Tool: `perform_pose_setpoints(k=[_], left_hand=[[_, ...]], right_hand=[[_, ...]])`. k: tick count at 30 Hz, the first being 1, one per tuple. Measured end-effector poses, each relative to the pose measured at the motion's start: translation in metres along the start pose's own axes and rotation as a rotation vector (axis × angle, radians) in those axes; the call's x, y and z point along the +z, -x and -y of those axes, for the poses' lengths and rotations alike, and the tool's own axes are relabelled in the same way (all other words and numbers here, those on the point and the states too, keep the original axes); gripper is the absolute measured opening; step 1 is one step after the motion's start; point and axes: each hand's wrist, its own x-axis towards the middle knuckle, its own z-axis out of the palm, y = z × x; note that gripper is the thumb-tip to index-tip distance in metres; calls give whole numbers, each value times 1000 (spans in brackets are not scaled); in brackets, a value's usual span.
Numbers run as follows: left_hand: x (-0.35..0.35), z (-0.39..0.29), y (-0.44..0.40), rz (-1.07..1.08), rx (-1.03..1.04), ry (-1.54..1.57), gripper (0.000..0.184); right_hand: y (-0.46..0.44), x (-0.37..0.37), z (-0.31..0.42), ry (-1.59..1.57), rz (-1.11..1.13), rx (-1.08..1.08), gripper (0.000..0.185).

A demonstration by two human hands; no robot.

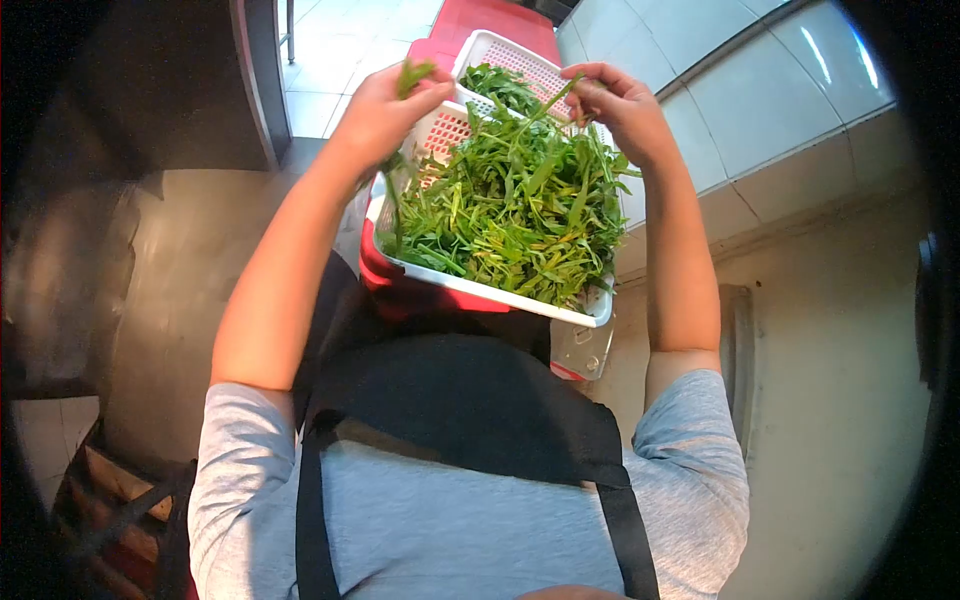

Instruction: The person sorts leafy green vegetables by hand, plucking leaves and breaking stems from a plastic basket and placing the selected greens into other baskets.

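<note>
A heap of leafy greens (510,200) with thin stems fills a white plastic basket (500,292) in front of me. Over the basket's far left side, my left hand (388,112) is closed on a sprig of greens, with a leaf (415,76) poking out above the fingers and a stem hanging below. My right hand (622,108) is raised above the far right side, its thumb and fingertips pinching a green stem (560,94) that slants down toward the heap. Fingers partly hide both grips.
Behind the heap stands a second white basket (487,38) holding more greens (500,88). Red surfaces (500,14) show under and behind the baskets. A tiled wall (770,100) runs close along the right, and a dark cabinet or panel (150,80) stands at the left.
</note>
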Motion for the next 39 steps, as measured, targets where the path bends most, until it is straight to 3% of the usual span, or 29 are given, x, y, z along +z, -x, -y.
perform_pose_setpoints(k=[5, 8, 12, 15, 18, 23, 27, 31, 34, 37, 39], left_hand=[[39, -15, -22, 64, 36, -288, 33], [48, 4, -28, 63, -19, -241, 47], [47, 8, -21, 92, -82, -126, 27], [49, 19, -15, 94, -86, 23, 21], [42, 21, -7, 77, -315, 440, 17], [4, 51, -7, 176, -429, 759, 16], [23, 37, 3, -47, -541, 756, 17], [27, 73, 6, 79, -559, 651, 17], [30, 74, 5, 177, -485, 256, 24], [49, 75, 10, 349, -228, -445, 31], [69, 73, 18, 395, -212, -771, 33]], right_hand=[[0, 47, -7, -64, 107, 57, 20], [0, 58, -15, -139, 107, 77, 21], [3, 67, -28, -240, 59, 86, 23], [6, 76, -32, -315, 34, 84, 25], [16, 76, -29, -381, 42, 65, 33], [34, 55, -34, -449, -47, -3, 43], [38, 47, -45, -379, -110, 23, 34], [46, 42, -59, -302, -99, 80, 25], [62, 39, -63, -251, -162, 133, 24], [80, 41, -68, -276, -228, 120, 21], [90, 42, -69, -293, -236, 136, 20]])
